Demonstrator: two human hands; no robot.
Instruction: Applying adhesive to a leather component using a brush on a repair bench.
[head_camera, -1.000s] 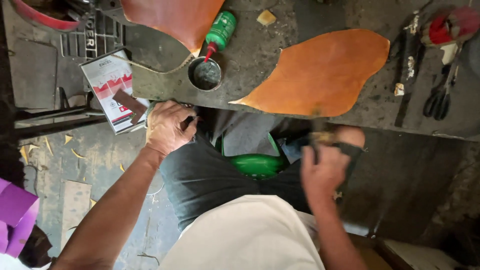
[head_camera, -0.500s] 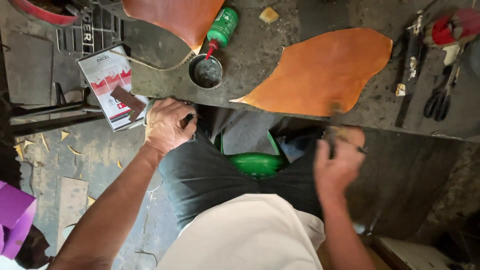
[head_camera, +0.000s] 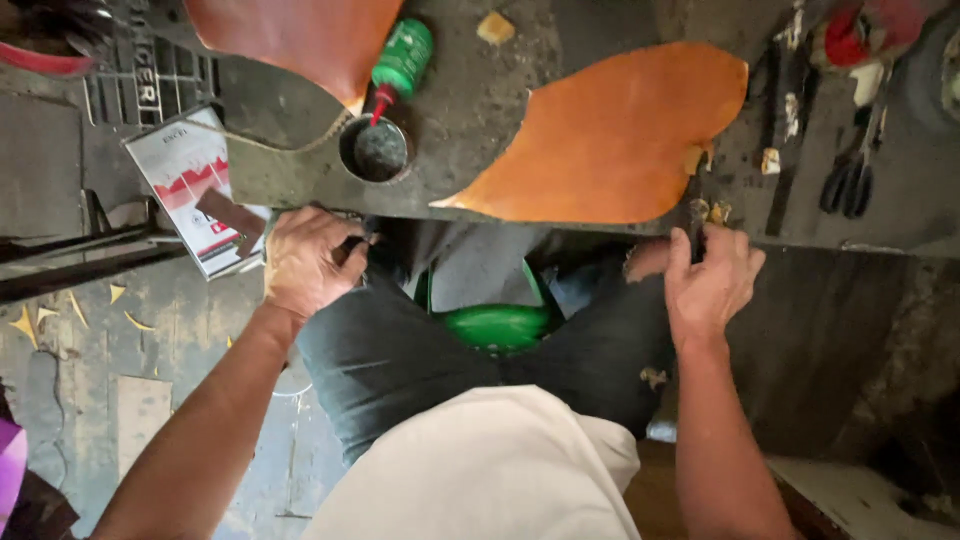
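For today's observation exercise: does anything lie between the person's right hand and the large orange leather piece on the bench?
Nothing visible does. The right hand sits at the bench edge just below the orange leather piece, gripping a dark tool whose upper end already reaches the leather's lower right edge.

**Your bench**

You face a dark, grimy bench (head_camera: 500, 110); on it lie an orange leather piece (head_camera: 610, 140), a second one (head_camera: 300, 35), a green bottle (head_camera: 400, 60), a round tin (head_camera: 373, 150), scissors (head_camera: 850, 180).
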